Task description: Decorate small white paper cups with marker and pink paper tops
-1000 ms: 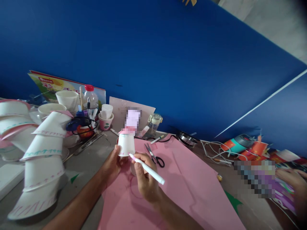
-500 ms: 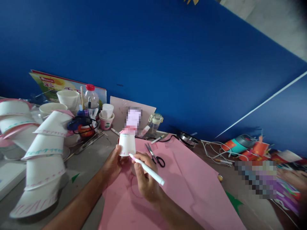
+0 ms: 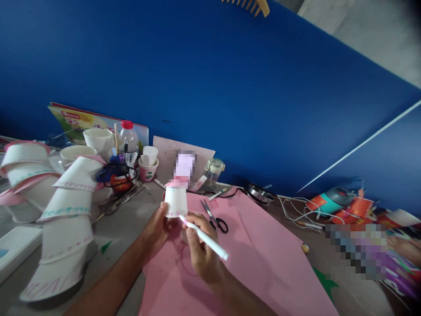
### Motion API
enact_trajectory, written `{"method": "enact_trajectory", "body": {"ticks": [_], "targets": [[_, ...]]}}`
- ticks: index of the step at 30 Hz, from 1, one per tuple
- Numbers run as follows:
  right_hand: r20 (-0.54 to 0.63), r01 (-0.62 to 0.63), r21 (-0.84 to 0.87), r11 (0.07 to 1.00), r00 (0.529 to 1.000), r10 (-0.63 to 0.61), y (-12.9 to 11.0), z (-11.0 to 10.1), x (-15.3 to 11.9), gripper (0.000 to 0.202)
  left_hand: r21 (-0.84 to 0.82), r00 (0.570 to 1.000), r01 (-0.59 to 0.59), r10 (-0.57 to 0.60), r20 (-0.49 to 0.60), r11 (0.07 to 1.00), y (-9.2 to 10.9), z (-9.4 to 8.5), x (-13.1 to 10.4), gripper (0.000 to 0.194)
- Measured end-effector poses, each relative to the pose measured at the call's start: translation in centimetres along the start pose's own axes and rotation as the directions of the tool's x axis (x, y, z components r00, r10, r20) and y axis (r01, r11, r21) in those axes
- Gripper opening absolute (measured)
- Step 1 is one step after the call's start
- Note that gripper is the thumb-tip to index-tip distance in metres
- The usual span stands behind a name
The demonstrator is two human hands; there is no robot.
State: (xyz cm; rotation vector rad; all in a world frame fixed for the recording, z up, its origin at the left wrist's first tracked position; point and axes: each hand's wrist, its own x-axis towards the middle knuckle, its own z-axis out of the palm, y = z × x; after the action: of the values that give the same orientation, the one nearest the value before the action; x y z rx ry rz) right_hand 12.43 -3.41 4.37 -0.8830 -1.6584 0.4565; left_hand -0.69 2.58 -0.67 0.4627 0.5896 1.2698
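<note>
The left hand (image 3: 158, 226) pinches a white paper cup (image 3: 176, 202) at its lower left side. Just right of that grip, the right hand (image 3: 204, 254) clasps a white marker (image 3: 212, 244), tip at the cup's lower edge; scissors (image 3: 213, 216) lie just beyond.

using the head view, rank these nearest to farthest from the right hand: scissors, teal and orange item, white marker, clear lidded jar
From the right hand:
1. White marker: held in it.
2. Scissors: just beyond, on the pink paper.
3. Clear lidded jar: farther back, near the blue wall.
4. Teal and orange item: far right.
</note>
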Motion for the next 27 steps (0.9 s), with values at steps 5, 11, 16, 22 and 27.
{"method": "enact_trajectory", "body": {"ticks": [5, 11, 16, 22, 27], "targets": [[0.003, -0.003, -0.007, 1.0, 1.0, 0.003, 0.02, -0.06, 0.07, 0.02, 0.03, 1.0, 0.005, -0.005, -0.004, 1.0, 0.04, 0.06, 0.02, 0.047], [-0.029, 0.005, -0.051, 0.999, 1.0, -0.006, 0.11, -0.13, 0.04, 0.019, 0.044, 1.0, 0.002, -0.001, -0.016, 0.999, 0.21, 0.25, -0.12, 0.049], [0.005, -0.01, -0.028, 1.0, 1.0, 0.01, 0.08, -0.21, 0.07, 0.019, 0.034, 0.999, 0.003, -0.002, -0.04, 0.999, 0.18, 0.5, -0.17, 0.052], [-0.006, 0.02, -0.03, 0.999, 1.0, -0.02, 0.1, -0.07, 0.09, 0.019, 0.038, 0.999, -0.024, 0.025, -0.032, 0.999, -0.06, 0.27, 0.04, 0.049], [-0.055, -0.036, 0.007, 0.999, 0.998, 0.036, 0.16, -0.05, -0.05, 0.016, 0.036, 1.0, -0.023, 0.024, -0.019, 0.999, -0.12, 0.07, 0.22, 0.048]]}}
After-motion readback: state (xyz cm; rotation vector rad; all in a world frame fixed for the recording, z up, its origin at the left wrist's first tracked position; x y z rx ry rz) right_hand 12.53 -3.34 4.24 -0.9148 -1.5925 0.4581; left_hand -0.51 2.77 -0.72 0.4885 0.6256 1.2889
